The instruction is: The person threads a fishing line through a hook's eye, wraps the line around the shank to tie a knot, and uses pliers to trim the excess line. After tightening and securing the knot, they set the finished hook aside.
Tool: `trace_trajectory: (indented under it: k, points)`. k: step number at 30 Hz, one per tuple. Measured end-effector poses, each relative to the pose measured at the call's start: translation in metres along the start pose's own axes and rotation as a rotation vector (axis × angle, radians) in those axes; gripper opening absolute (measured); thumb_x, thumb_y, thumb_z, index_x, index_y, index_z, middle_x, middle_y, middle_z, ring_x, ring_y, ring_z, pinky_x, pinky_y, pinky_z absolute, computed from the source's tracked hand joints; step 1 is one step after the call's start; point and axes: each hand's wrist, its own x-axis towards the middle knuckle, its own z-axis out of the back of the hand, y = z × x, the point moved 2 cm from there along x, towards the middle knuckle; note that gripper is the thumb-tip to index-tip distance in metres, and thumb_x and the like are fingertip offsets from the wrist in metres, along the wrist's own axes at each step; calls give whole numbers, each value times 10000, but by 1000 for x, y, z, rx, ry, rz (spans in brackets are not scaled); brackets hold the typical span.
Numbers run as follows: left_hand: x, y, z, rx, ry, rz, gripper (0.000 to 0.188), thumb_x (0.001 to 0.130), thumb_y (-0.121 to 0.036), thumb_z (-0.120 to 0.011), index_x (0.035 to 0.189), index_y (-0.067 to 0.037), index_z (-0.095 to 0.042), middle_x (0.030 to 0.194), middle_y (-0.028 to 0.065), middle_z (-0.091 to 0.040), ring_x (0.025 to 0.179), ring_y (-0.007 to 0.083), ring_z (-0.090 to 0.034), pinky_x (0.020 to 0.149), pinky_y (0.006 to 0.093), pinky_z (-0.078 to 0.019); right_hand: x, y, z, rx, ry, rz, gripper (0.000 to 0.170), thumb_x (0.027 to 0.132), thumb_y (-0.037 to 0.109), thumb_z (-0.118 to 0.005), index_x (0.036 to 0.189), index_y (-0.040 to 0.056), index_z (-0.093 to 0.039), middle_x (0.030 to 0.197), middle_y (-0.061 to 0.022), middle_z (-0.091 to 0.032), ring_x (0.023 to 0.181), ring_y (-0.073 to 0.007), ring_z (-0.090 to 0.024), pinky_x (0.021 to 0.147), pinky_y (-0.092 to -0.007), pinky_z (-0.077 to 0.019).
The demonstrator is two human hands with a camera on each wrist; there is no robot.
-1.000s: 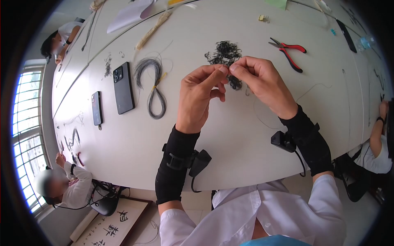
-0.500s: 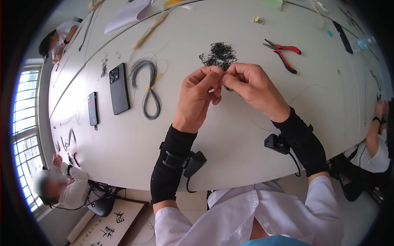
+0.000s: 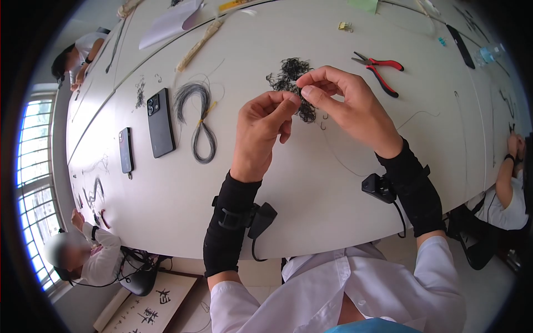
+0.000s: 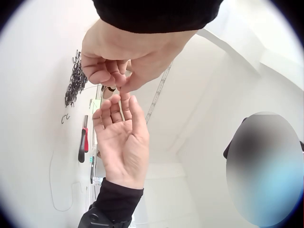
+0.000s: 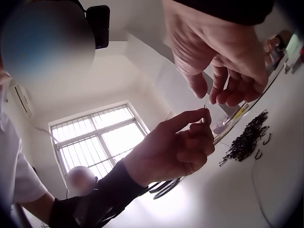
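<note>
My left hand (image 3: 261,133) pinches something tiny and thin between thumb and forefinger; its tip shows as a fine sliver (image 5: 205,108) in the right wrist view, where I cannot tell its kind. Close beside it is my right hand (image 3: 355,111), thumb and forefinger parted and the other fingers loosely bent. In the left wrist view the right palm (image 4: 118,147) faces the camera with its fingers spread upward. A pile of black fish hooks (image 3: 293,69) lies on the table just beyond the hands, partly covered by them. Several loose hooks (image 5: 258,154) lie at its edge.
Red-handled pliers (image 3: 383,72) lie right of the pile. A thin line (image 3: 344,162) curves over the white table (image 3: 311,211). Leftward are a grey line bundle (image 3: 205,139), a large phone (image 3: 161,125) and a smaller phone (image 3: 126,150). Other people sit around the table.
The right hand's fingers have come away from the left fingertips and opened, moving slightly right. The left hand keeps its pinch. More of the hook pile shows between the hands.
</note>
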Motion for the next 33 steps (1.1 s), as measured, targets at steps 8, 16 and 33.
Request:
trace_trajectory:
  k: [8,16,33]
  points:
    - [-2,-2,-4,61,63,2,179,978,-190,-708,994,-13,-689,806,-13,-623,660,64,-547,571,243,-425,1,2,2,-15,82,-48,234,958,222,-705,1015,-4,-732,872,-62,-736,855,-142,-677,847,-293,-536]
    - [-4,-5,-2,75,86,-26,171,986,-179,-694,971,-9,-690,811,5,-634,689,78,-574,609,258,-452,0,2,3,199,113,-154,234,962,226,-714,1027,4,-754,899,-54,-756,867,-115,-688,833,-264,-531]
    - [-4,-6,-1,74,92,-11,179,971,-191,-715,969,-13,-701,810,6,-647,702,85,-590,641,257,-462,0,0,1,259,111,-183,254,960,226,-713,1029,-13,-761,894,-65,-764,875,-121,-698,853,-256,-529]
